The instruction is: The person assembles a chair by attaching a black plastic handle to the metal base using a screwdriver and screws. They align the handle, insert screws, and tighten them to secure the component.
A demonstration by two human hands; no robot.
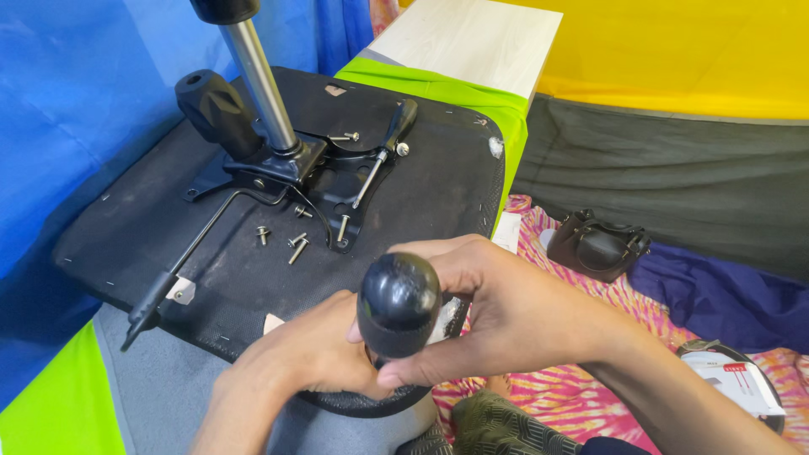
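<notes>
A: Background?
B: Blue cloth upper left, yellow cloth upper right, pale wooden board (472,38) top centre. No containers with contents; a dark pouch (600,246) sits closed at right on pink patterned fabric.

A: Around?
B: Upturned black chair seat (253,278) fills left-centre, carrying a metal bracket (291,173) with chrome column (261,80). Screwdriver (383,152) lies on it; loose screws (295,246) mid-frame.

A: Hands?
B: Right hand (506,312) curled around a black knob handle (398,302), lower centre. Left hand (303,358) closed beside it, probably gripping underneath; the knob blocks that.
</notes>
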